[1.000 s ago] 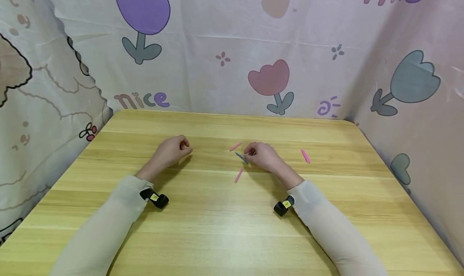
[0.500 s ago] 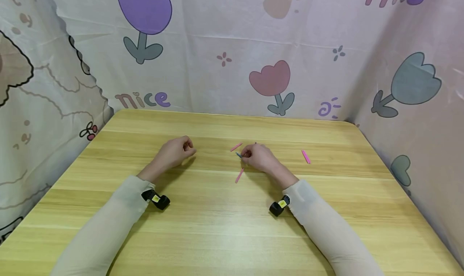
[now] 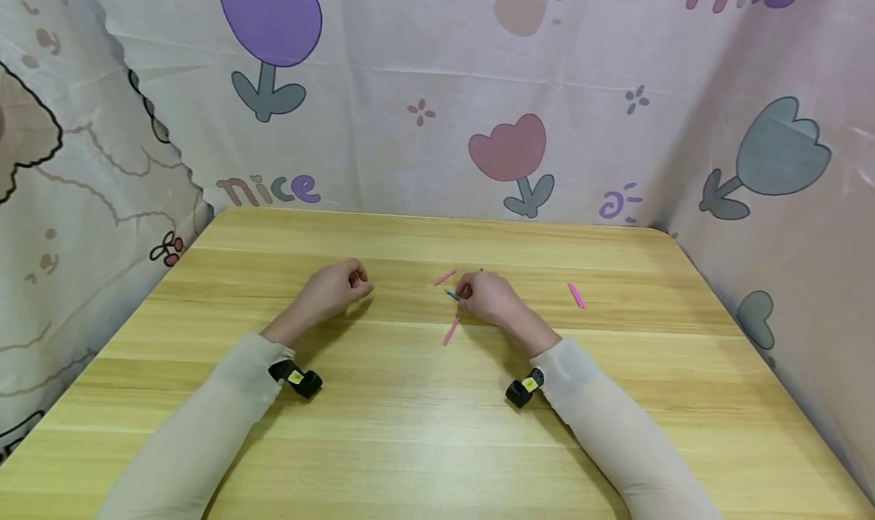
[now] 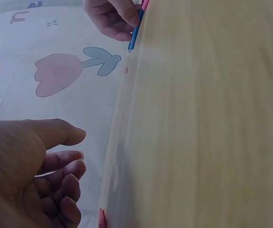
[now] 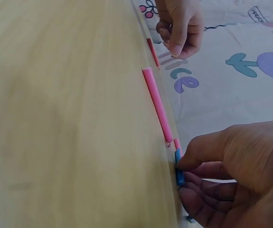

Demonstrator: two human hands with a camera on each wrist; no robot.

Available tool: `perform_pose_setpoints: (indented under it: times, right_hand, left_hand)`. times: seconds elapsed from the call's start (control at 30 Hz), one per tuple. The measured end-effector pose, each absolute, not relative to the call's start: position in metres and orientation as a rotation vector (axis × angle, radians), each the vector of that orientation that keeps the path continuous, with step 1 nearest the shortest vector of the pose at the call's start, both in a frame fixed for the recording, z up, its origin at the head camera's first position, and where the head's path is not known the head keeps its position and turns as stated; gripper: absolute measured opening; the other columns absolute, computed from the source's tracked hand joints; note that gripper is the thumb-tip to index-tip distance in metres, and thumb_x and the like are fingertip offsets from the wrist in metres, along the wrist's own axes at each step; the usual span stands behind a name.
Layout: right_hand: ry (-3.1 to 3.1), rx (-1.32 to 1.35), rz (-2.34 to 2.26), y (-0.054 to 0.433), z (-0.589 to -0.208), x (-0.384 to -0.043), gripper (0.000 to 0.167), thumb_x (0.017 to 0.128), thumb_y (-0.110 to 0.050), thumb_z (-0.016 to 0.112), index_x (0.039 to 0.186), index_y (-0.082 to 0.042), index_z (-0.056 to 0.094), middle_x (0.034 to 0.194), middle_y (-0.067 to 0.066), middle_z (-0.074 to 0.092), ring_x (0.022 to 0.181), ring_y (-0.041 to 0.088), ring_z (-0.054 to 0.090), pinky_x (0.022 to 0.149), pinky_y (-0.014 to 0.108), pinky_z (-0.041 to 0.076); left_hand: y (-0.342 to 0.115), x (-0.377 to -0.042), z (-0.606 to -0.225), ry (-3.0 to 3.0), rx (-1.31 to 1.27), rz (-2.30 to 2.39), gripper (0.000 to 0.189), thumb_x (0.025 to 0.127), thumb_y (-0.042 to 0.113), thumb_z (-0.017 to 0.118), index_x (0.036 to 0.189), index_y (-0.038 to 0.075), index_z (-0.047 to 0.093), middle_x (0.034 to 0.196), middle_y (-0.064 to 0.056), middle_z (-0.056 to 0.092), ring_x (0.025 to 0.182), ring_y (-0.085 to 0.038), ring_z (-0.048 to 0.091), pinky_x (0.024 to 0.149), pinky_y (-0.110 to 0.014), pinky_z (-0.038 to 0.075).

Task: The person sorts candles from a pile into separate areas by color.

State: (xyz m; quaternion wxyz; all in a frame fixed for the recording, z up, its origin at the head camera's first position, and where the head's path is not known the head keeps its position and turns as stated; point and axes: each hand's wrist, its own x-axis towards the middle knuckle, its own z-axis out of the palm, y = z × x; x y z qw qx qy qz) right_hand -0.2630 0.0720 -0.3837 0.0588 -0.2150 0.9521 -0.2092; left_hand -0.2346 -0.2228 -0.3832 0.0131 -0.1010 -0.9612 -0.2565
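Note:
In the head view my right hand [image 3: 491, 295] is at a thin blue stick [image 3: 452, 295], covering its near end. The right wrist view shows the thumb and fingertips pinching the blue stick [image 5: 179, 168] at the table surface. My left hand [image 3: 335, 286] hovers to the left over the table, fingers loosely curled and holding nothing. One pink stick [image 3: 445, 277] lies just behind the blue one. Another pink stick [image 3: 451, 331] lies in front of it. A small dark tip [image 3: 481, 270] shows behind the right hand; what it belongs to is hidden.
A brighter pink stick [image 3: 576, 295] lies apart, to the right of the right hand. The wooden table [image 3: 410, 429] ends at a printed curtain [image 3: 383, 156] behind, with more printed cloth at both sides. A black wrist camera sits on each sleeve.
My right hand has moved slightly left and onto the blue stick, covering more of it. My left hand has drifted slightly right. The pink sticks lie as before.

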Motion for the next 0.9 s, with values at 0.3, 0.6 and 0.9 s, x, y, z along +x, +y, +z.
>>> perform_pose_setpoints:
  times: [0.3,0.6,0.9]
  right_hand:
    - [2.921,-0.655,-0.515,0.073,-0.381,-0.259,0.013,0.085,-0.017,0.075,0.093,-0.009,0.069,0.081,-0.001,0.064,0.075,0.017,0.058,0.070,0.034,0.047]
    - [2.937,-0.720,-0.451,0.077,-0.379,-0.261,0.010,0.084,-0.015,0.073,0.090,-0.009,0.070,0.081,0.001,0.064,0.075,0.019,0.057,0.071,0.036,0.048]
    - [2.854,-0.678,-0.688,0.089,-0.376,-0.269,0.009,0.087,-0.015,0.069,0.095,-0.009,0.068,0.084,0.001,0.064,0.074,0.017,0.055,0.068,0.032,0.045]
  left_hand:
    - [-0.221,-0.235,-0.384,-2.990,-0.322,-0.783,0.022,0.093,0.027,0.065,0.099,0.006,0.061,0.077,-0.002,0.059,0.062,-0.016,0.052,0.065,-0.036,0.043]
    - [-0.219,-0.234,-0.382,-3.011,-0.310,-0.818,0.023,0.094,0.028,0.064,0.100,0.006,0.061,0.078,-0.002,0.059,0.061,-0.016,0.052,0.064,-0.035,0.043]
    - [-0.214,-0.232,-0.381,-3.012,-0.333,-0.808,0.023,0.094,0.027,0.065,0.101,0.006,0.061,0.078,-0.002,0.059,0.063,-0.016,0.053,0.066,-0.036,0.043]
